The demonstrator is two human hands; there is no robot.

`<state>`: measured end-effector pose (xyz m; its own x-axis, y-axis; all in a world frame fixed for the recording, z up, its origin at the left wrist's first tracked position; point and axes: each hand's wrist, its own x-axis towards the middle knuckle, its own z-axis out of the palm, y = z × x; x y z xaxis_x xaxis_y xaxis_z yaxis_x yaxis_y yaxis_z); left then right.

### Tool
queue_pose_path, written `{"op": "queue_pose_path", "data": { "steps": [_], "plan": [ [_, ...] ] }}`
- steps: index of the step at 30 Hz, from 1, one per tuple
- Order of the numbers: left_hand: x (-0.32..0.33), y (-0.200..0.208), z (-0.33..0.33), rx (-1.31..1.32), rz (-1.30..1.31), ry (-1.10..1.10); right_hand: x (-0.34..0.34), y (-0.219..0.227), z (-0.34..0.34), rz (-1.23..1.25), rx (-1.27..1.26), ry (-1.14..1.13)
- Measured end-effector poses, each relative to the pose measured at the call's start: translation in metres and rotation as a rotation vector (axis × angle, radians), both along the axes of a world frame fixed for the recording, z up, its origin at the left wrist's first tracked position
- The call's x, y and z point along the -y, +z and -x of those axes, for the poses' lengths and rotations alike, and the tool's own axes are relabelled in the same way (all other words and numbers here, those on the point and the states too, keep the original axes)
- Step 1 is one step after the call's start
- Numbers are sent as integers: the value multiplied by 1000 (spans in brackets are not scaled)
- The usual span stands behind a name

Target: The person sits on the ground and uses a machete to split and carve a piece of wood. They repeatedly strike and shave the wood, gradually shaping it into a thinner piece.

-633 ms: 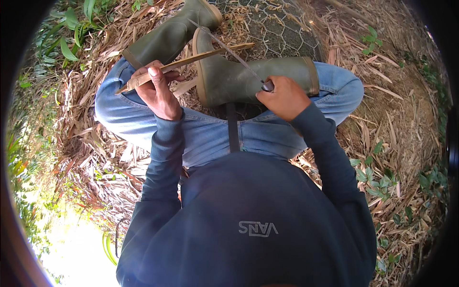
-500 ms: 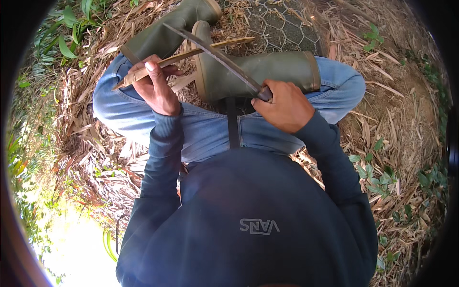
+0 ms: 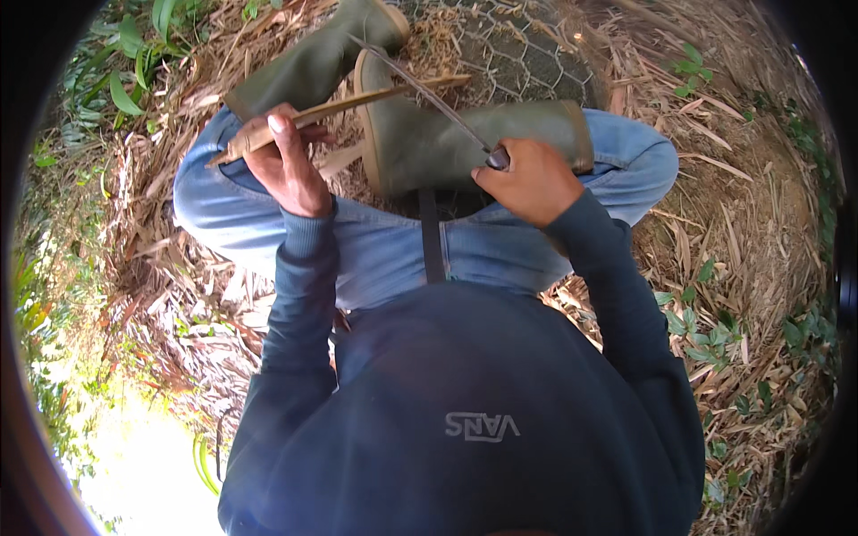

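Observation:
My left hand point(image 3: 295, 174) is closed around a pale, split strip of bamboo or wood point(image 3: 357, 101), its thumb lying along the top. One pointed end of the strip sticks out left of the hand; the longer part reaches right, over my boots. In my right hand point(image 3: 538, 185) is the dark handle of a long knife point(image 3: 445, 109). Its narrow blade slants up and to the left, crossing over the far part of the strip. Whether blade and strip touch, I cannot tell. The fingers wrapped under the handle are mostly hidden.
I sit with bent legs in blue jeans point(image 3: 384, 255). Two green rubber boots, one lying across point(image 3: 492, 138) and one farther left point(image 3: 308, 67), are beneath the tools. Beyond them is wire mesh point(image 3: 536, 58). Dry leaves and shavings point(image 3: 170, 214) surround me; green plants point(image 3: 125, 89) grow at left.
The knife's tip has swung to the right and the blade now shows thinner, turned more edge-on. My left hand and the strip have barely moved.

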<state>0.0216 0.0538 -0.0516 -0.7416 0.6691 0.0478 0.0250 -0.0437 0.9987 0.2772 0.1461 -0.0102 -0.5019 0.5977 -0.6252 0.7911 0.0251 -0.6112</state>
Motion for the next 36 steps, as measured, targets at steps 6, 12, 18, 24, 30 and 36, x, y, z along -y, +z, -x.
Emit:
{"op": "queue_pose_path", "data": {
  "steps": [6, 12, 18, 24, 30, 36],
  "plan": [
    [2, 4, -1, 10, 23, 9, -8, -23, -8, 77, 109, -73],
    [-3, -1, 3, 10, 38, 29, 1, -19, -26, -44, -69, -17],
    [-6, 12, 3, 138, 5, -18, -10, -7, -15, 181, 115, -105],
    [-2, 14, -1, 148, -60, -90, 22, 38, 9, 32, -97, 54],
    [-1, 13, -1, 92, -67, -119, 17, 28, 11, 47, -34, 29],
    [5, 15, -3, 84, -42, -136, 21, 9, -4, -15, 2, -7]
  ]
}}
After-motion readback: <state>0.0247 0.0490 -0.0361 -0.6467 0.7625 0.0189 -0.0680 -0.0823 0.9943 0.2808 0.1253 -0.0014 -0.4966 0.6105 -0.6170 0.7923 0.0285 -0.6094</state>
